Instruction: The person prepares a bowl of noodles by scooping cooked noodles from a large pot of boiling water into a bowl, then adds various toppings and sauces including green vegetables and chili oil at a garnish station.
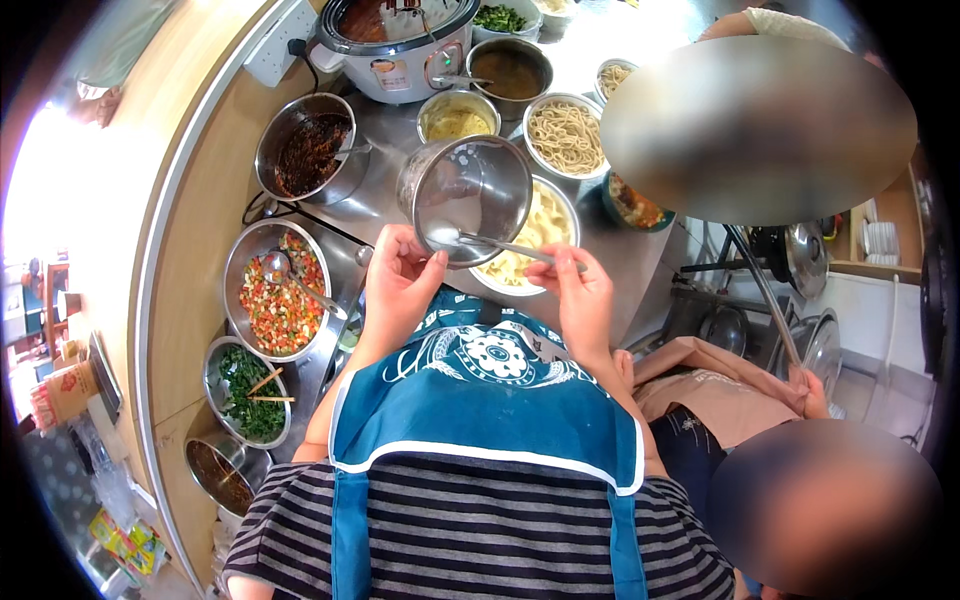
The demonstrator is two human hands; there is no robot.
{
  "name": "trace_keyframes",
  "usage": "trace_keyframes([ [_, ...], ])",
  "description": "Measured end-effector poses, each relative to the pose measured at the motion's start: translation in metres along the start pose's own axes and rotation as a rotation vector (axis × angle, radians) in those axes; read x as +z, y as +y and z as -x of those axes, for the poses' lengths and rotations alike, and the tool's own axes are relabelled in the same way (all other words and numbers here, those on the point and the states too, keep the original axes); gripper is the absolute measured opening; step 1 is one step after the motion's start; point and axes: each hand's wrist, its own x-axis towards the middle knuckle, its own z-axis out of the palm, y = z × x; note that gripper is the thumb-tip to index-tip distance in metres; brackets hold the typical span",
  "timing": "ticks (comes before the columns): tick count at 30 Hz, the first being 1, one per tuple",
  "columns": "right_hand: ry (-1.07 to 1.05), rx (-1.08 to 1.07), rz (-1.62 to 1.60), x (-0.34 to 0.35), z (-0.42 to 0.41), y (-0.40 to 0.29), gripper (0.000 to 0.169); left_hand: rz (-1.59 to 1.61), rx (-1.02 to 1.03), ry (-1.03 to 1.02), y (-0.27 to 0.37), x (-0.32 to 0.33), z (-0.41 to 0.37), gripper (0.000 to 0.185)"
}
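My left hand (405,281) grips the near left side of a deep stainless steel pot (491,169), tilted so that its inside shows. White powder or fine grains, too small to tell which, lie low in it. Between the fingers of my right hand (574,289) is the handle of a metal spoon (510,246), its bowl heaped with white stuff inside the pot. Under the pot and spoon stands a white-rimmed bowl of wide pale noodles (551,217), partly covered. Beyond it is a bowl of thin noodles (564,139).
Left stand a pot of dark chili sauce (311,154), a bowl of diced vegetables (281,307) and chopped greens (251,394). A slow cooker (401,67) and a pot of brown sauce (510,71) are at the back. Two people are close by on the right, one in a brown apron (712,390).
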Motion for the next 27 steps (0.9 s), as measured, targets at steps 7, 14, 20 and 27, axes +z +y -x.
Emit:
trace_keyframes([
  [7,0.029,-0.001,-0.049,0.001,-0.001,0.002,0.030,0.060,-0.024,0.066,-0.008,-0.010,0.000,0.022],
  [14,0.066,0.012,-0.017,-0.002,-0.001,0.007,0.030,0.080,-0.051,0.105,-0.012,-0.016,-0.001,0.021],
  [20,0.071,-0.016,0.011,-0.003,0.000,0.004,0.030,0.086,-0.050,0.089,-0.011,-0.016,-0.001,0.020],
  [27,0.103,-0.001,0.004,-0.004,-0.003,0.006,0.029,0.106,-0.090,0.081,-0.005,-0.012,-0.006,0.018],
])
